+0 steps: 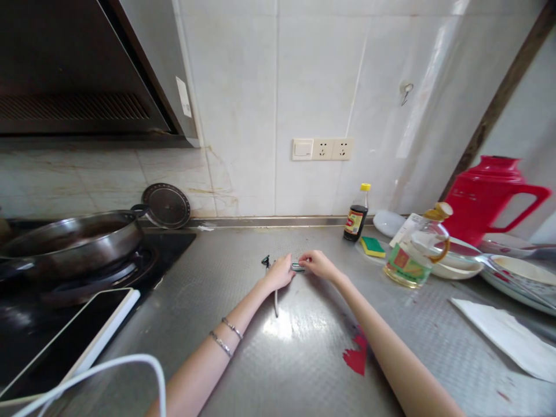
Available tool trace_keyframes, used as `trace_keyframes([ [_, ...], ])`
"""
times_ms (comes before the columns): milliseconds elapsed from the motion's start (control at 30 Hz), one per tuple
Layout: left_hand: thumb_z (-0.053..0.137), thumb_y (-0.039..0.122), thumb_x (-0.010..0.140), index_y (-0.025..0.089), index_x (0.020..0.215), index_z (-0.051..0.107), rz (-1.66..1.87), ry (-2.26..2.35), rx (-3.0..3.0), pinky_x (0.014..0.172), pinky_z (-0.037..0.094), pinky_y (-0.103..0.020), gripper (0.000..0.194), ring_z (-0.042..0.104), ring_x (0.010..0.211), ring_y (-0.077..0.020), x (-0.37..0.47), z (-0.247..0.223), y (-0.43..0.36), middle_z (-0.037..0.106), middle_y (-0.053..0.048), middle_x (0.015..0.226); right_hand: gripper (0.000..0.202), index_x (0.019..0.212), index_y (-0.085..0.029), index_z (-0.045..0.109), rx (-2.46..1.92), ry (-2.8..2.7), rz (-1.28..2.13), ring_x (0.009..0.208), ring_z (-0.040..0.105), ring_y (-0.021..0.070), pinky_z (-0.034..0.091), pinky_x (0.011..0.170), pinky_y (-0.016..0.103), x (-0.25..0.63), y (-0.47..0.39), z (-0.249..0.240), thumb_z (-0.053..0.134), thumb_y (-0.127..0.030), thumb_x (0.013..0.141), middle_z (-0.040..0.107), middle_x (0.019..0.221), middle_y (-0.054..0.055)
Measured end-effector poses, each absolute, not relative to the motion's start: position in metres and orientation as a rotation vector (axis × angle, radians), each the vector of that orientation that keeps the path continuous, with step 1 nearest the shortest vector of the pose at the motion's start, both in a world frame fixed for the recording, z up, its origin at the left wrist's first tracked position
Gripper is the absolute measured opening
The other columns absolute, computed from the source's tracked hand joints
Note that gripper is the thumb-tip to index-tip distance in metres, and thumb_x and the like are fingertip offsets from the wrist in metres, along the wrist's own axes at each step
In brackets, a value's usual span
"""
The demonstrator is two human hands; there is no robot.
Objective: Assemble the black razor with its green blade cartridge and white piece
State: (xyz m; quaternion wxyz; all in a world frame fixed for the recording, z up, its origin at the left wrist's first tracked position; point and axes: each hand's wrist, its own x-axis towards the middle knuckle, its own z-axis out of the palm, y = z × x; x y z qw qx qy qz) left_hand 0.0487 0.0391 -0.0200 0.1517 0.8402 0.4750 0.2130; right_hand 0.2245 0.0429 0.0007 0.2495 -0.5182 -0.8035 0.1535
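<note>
Over the middle of the steel counter [243, 347], my left hand [280, 273] is closed and rests low, its fingertips at a small green object [297, 267]. Pinched fingers of my right hand [320, 265] meet the same object from the right. Its exact kind is too small to make out, and the fingers cover part of it. Just left of my left hand lies a small dark green piece [266, 261]. A short grey cord-like strip [276, 304] sticks out toward me from beneath my left hand.
A pan [78, 240] sits on the black stove at left, near a phone-like device [65, 347] and white cable [143, 360]. At right are a sauce bottle [357, 215], sponge [372, 247], oil jug [414, 255], red thermos [484, 200], dishes and paper [504, 336]. Red scrap [356, 353] lies nearer.
</note>
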Motion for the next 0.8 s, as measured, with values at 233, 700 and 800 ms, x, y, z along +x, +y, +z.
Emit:
trace_keyframes([
  [233,0.054,0.026,0.077,0.015,0.119,0.042,0.550,1.412,2.442,0.090,0.038,-0.031,0.045,0.052,0.109,-0.0234,0.0490,-0.0173,0.0365,0.057,-0.012,0.116,0.022,0.076,-0.015,0.071,-1.308,-2.188,0.421,0.062,0.054,0.0139,0.035,0.058,0.022,0.2250,0.0446,-0.0042,0.052,-0.026,0.075,0.067,0.069,0.004],
  [700,0.054,0.027,0.078,0.015,0.119,0.041,0.526,1.410,2.477,0.087,0.040,-0.031,0.045,0.053,0.107,-0.0233,0.0486,-0.0149,0.0357,0.058,-0.013,0.115,0.017,0.077,-0.017,0.069,-1.330,-2.227,0.305,0.073,0.056,0.0160,0.037,0.066,0.024,0.2243,0.0417,-0.0043,0.053,-0.023,0.077,0.067,0.078,0.005],
  [800,0.054,0.028,0.078,0.016,0.117,0.043,0.520,1.420,2.475,0.085,0.041,-0.031,0.042,0.054,0.105,-0.0233,0.0487,-0.0154,0.0362,0.059,-0.012,0.112,0.018,0.078,-0.018,0.069,-1.341,-2.249,0.307,0.075,0.056,0.0161,0.038,0.068,0.024,0.2238,0.0406,-0.0041,0.052,-0.022,0.078,0.067,0.080,0.005],
])
